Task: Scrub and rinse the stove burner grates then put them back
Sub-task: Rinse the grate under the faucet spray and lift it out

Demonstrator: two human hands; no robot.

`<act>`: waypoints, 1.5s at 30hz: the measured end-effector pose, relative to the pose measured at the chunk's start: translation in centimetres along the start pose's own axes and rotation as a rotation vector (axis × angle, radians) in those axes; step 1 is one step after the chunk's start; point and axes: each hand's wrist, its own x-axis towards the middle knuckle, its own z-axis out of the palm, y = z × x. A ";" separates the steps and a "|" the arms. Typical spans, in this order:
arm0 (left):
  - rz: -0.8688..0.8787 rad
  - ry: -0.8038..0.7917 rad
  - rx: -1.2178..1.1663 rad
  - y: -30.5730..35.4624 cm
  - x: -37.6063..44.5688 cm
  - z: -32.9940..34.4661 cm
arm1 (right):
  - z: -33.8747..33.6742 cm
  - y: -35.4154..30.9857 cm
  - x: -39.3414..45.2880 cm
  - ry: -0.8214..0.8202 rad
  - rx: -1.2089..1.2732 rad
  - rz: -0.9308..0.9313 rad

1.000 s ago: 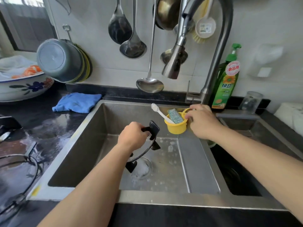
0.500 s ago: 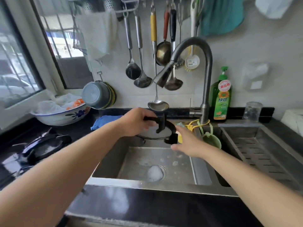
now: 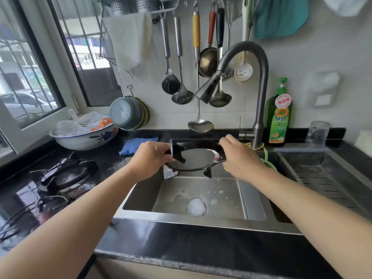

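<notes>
A black ring-shaped burner grate (image 3: 196, 169) with short prongs hangs level above the steel sink (image 3: 201, 218). My left hand (image 3: 150, 160) grips its left side with curled fingers. My right hand (image 3: 239, 158) grips its right side. The grate sits below the faucet spout (image 3: 209, 88), and no water is running. A second black grate (image 3: 66, 174) rests on the wet stove (image 3: 26, 198) at the left. Foam covers the sink drain (image 3: 197, 206).
A green dish soap bottle (image 3: 278, 117) stands behind the faucet. Ladles (image 3: 182, 93) hang on the wall above the sink. A blue cloth (image 3: 134, 147) and a patterned bowl (image 3: 84, 135) lie on the left counter. A drain rack (image 3: 326, 178) fills the right basin, with a glass jar (image 3: 319, 132) behind it.
The grate has risen out of the sink basin and turned level. My right hand left the yellow cup and took hold of the grate's right side. The camera tilted up.
</notes>
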 end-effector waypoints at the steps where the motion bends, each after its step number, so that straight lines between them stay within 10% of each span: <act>1: 0.006 0.044 -0.020 -0.1 0.2 0.0 | -0.3 0.0 0.1 0.021 -0.011 0.012; 5: -0.070 -0.002 0.256 0.5 -1.1 2.8 | 2.3 -0.9 -1.6 -0.266 -0.137 0.071; 18: -0.243 0.169 -0.029 -0.5 -0.8 7.2 | 5.2 -0.2 -3.5 -0.176 -0.045 0.177; 25: -0.915 0.015 -0.737 2.0 -1.7 10.4 | 1.7 1.2 -2.6 -0.088 0.269 0.551; 29: -0.675 -0.046 -1.085 7.7 -2.0 13.8 | -1.4 3.1 -3.3 -0.113 1.096 0.968; 33: -0.431 0.096 -0.738 13.6 0.3 17.4 | -3.1 7.8 -6.8 -0.019 1.342 1.028; 45: -0.002 -0.142 -0.082 21.3 9.7 25.5 | -1.6 21.9 -15.1 -0.030 0.433 0.993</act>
